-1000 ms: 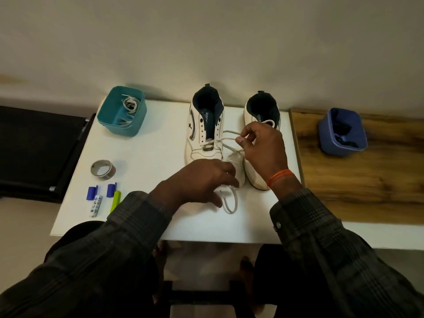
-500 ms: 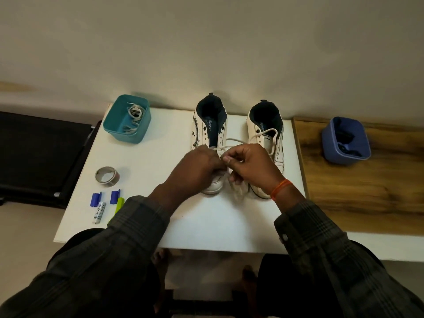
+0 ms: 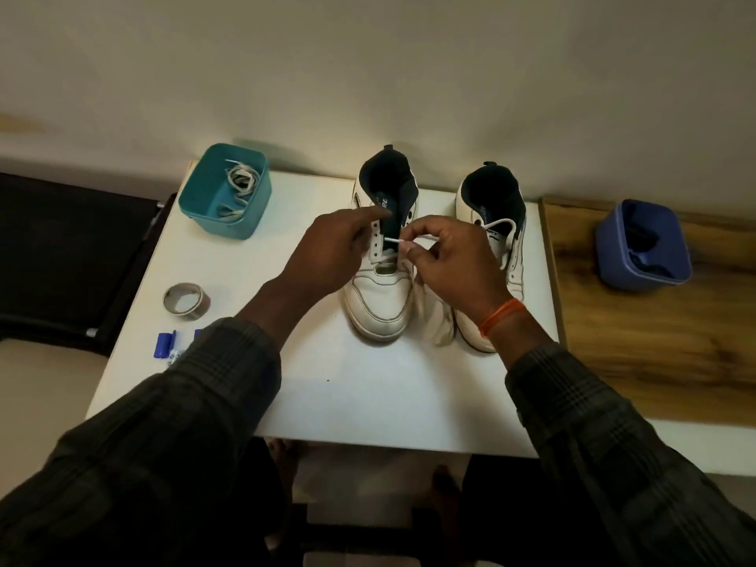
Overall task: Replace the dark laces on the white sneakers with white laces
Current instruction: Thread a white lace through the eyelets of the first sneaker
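Meanwhile the right hand (image 3: 450,263), which half a second before had met the left hand (image 3: 331,255) low over the left sneaker (image 3: 382,304), pinched the white lace (image 3: 394,241) tip toward an eyelet, the left with fingers loose, lacing barely begun on the white table (image 3: 347,403) against a plain wall.

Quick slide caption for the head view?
Right hand pinches a white lace tip at the left sneaker's eyelets; left hand steadies it.
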